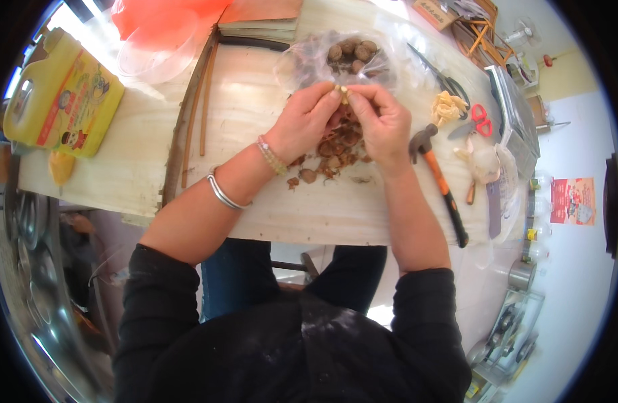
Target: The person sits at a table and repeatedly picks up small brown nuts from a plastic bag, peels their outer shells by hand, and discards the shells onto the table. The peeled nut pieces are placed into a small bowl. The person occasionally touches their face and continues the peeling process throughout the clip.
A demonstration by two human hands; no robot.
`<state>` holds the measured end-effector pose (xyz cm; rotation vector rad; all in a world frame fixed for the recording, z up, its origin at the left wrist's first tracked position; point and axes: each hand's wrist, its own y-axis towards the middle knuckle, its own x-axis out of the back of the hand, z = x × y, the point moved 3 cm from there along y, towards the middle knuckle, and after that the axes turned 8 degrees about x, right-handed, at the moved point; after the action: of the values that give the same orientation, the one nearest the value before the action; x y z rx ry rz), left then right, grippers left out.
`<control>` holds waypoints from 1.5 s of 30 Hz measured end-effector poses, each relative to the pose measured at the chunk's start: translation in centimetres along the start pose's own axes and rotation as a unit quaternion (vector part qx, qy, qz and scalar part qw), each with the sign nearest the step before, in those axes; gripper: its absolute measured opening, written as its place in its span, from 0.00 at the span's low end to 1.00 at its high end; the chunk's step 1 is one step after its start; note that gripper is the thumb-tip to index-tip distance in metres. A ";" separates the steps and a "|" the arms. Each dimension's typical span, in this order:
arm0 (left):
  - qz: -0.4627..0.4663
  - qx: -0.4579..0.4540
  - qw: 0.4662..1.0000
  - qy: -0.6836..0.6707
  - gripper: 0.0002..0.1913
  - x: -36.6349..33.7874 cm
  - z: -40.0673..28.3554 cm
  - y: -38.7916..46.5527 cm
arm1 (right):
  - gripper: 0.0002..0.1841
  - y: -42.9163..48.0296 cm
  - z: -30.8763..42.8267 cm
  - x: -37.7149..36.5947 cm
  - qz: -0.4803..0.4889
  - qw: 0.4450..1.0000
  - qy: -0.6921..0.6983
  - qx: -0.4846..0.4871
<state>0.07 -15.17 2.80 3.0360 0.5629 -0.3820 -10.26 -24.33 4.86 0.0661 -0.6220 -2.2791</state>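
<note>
Between the fingertips of my left hand [311, 108] and my right hand [382, 116] is a small pale piece of walnut kernel [344, 89]. Both thumbs press at it, and part of it is hidden by the fingers. Below my hands, broken brown walnut shells [341, 141] lie scattered on the wooden table [309, 216]. Just beyond the fingertips, several whole walnuts [356, 49] sit in a clear plastic bag [314, 50]. A claw hammer [437, 174] with an orange and black handle lies to the right of my right forearm.
Right of the hammer are red-handled scissors [480, 122], a crumpled yellowish glove [447, 107] and black-handled scissors [455, 88]. Two thin wooden sticks [204, 101] lie at left, near a black-handled knife [253, 43]. A yellow jug [67, 95] and a clear plastic bowl [157, 48] stand farther left.
</note>
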 end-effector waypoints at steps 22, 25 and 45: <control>0.103 0.112 0.971 -0.187 0.10 0.2 -0.3 -0.1 | 0.06 0.2 0.5 0.3 0.033 0.997 0.067 -0.035; 0.103 0.113 0.968 -0.201 0.10 0.2 -0.3 0.0 | 0.06 0.3 0.6 0.3 0.036 0.995 0.081 -0.038; 0.117 0.120 0.953 -0.253 0.12 -0.3 0.2 0.2 | 0.05 -4.0 11.8 -1.6 0.197 0.915 0.342 -0.083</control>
<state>-0.15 -15.45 2.62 2.9767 0.1290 -1.2402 -14.51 -15.98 13.26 0.5758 -0.0554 -1.7390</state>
